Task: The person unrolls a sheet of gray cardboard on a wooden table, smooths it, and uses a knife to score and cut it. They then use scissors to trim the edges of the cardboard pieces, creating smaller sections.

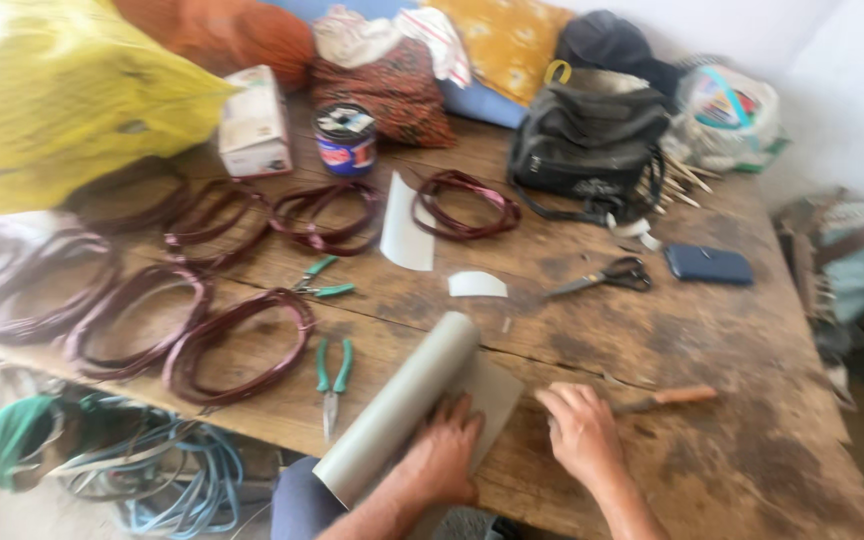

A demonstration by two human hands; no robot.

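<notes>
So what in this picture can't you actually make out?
- Head view, right hand: it covers the working end of the wooden-handled tool.
- Grey sheet roll: the left hand hides part of the flat sheet; its near end hangs over the table edge.
- Copper wire coils: those at far left are blurred.
- Tin: label too small.

A worn wooden table (712, 330), its planks stained dark and cracked, fills most of the view. Behind it rises a plain pale wall (832, 90), lit by soft daylight. Cushions (497, 35) and bags are piled against the wall. Tangled pale blue cable (167, 480) lies on the floor below the table's near edge.
</notes>
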